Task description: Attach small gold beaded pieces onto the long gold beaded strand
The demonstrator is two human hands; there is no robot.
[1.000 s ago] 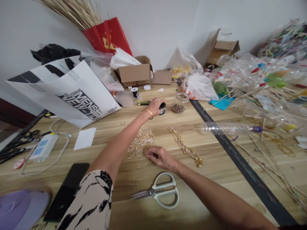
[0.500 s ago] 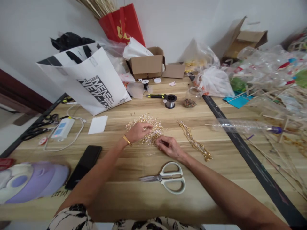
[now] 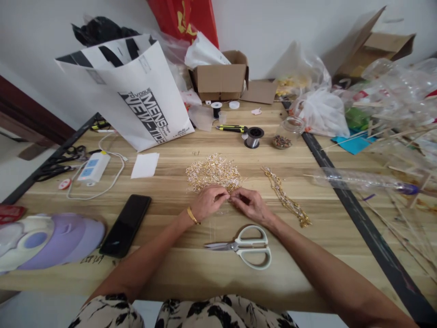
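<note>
Wood-grain table (image 3: 177,278), loose glittery gold heap (image 3: 212,171).
Left hand (image 3: 209,202) and right hand (image 3: 251,204), at its near edge, pinch narrowly, nearly touching; anything held is too small to tell. Beyond the right hand, a clear jar (image 3: 294,126) holds brownish bits (image 3: 282,142); beside that hand lies a knobbly gold strand (image 3: 286,197).

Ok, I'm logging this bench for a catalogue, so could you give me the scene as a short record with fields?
Surface: wood-grain table
Centre: pile of gold-and-clear pieces
Hands: left hand and right hand, fingertips close together at the pile's near edge
In the grip: too small to tell
Right of pile: gold strands
Nearer the person: pale-handled scissors, blades pointing left
Beyond pile: wire spool, clear jar
Left side: black phone
</note>
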